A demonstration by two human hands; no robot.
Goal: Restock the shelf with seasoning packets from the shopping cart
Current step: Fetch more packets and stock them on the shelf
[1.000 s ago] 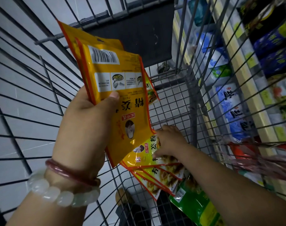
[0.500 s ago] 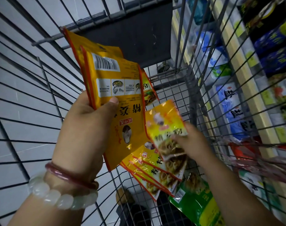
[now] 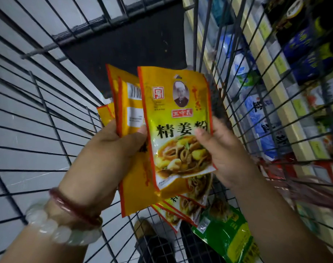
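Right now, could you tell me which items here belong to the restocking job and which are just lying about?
Job:
front yellow packet, right hand
yellow packets held in left hand
yellow packets in cart
shelf

Lying about:
green packet
bracelets

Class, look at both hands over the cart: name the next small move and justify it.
Probably the right hand slides its yellow packet onto the stack gripped by the left hand. The packet already overlaps the stack's front, and more packets lie in the cart below.
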